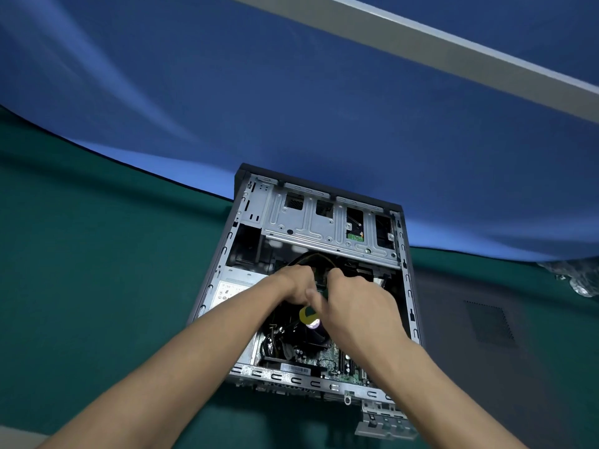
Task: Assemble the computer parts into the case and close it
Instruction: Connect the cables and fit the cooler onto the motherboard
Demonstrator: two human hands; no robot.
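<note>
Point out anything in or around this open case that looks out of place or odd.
A grey metal bracket lies loose on the green table just off the computer case's near right corner, not fitted. The dark side panel lies flat on the table to the right, still off. Both hands, left hand and right hand, work inside.

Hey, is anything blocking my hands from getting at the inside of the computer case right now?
Nothing visible does. The computer case lies open on its side, and both the left hand and right hand are already inside it.
</note>
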